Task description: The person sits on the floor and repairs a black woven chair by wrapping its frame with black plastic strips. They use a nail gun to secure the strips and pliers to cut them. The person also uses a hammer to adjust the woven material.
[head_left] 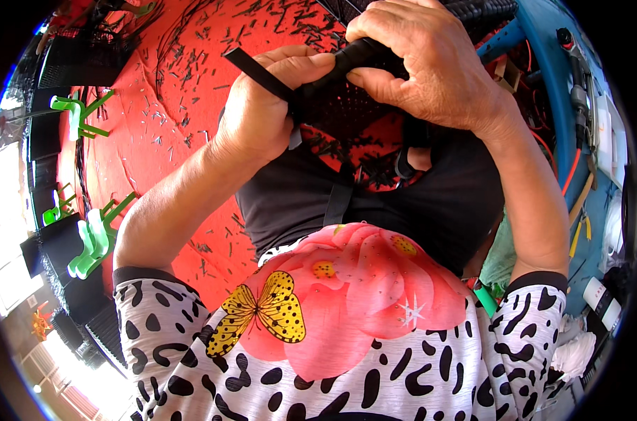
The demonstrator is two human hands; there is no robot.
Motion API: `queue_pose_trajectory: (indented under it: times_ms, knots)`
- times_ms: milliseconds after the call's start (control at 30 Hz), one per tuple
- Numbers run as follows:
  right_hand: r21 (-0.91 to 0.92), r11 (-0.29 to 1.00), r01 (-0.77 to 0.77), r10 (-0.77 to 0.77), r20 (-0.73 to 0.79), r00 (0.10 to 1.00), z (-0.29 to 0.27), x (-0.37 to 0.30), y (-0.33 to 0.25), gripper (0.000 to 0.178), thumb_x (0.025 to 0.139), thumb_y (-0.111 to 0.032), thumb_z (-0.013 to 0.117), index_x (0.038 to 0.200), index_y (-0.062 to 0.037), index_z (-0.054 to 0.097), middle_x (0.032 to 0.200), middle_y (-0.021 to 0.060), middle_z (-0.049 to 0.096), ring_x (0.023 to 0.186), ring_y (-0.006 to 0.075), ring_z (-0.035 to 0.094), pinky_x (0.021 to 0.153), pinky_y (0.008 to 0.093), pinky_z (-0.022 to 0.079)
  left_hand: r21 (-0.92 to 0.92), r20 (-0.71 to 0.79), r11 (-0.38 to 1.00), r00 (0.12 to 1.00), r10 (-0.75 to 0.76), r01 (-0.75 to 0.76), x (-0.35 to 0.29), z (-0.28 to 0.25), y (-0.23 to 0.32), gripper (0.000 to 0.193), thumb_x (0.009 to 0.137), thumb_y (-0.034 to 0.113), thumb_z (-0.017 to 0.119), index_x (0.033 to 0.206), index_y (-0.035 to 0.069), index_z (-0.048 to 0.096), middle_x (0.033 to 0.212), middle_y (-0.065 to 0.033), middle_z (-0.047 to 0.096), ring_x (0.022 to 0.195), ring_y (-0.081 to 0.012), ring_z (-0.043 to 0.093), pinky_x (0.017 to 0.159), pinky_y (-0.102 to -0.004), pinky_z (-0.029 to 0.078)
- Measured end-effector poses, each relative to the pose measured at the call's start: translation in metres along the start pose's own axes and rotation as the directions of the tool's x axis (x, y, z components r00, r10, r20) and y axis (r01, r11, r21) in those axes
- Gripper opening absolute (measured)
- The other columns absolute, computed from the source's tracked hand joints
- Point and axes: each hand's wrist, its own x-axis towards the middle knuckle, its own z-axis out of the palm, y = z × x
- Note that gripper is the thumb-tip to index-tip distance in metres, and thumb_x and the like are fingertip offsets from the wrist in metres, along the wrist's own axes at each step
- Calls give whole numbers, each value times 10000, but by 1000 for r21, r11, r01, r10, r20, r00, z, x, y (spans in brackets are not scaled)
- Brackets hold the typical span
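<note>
A dark bar wrapped in flat black strip runs across the top middle, between my two hands. My left hand is closed with its thumb pressed along the bar's left end. A flat black strip sticks out of that fist toward the upper left. My right hand curls over the bar from the right, its thumb below and its fingers above. Under the hands hangs a black woven piece with small openings, above my black-clothed lap. The fingertips of my right hand are partly cut off by the upper edge.
Short black scraps litter the red floor covering. Light-green plastic stands or clips are at the left beside black ribbed pieces. On the right, a blue work surface carries a slim dark tool with a red cord.
</note>
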Motion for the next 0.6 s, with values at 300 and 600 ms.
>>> queue_pose_trajectory:
  times_ms: [300, 600]
  knots:
    - [-33, 999, 24, -24, 3, 1000, 5, -2, 5, 297, 699, -259, 687, 820, -36, 532, 740, 103, 549, 741, 280, 561, 710, 378, 375, -99, -18, 994, 999, -41, 39, 0, -1, 0, 155, 834, 148, 548, 826, 11, 622, 734, -27, 587, 669, -99, 531, 623, -219, 406]
    - [-37, 999, 9, -7, 42, 999, 3, 0, 3, 307, 722, -284, 683, 826, -37, 533, 761, 112, 563, 759, 288, 567, 716, 382, 377, -99, 56, 995, 998, -17, 23, 4, -4, 2, 190, 860, 154, 548, 893, -13, 634, 813, -61, 633, 731, -116, 571, 670, -231, 442]
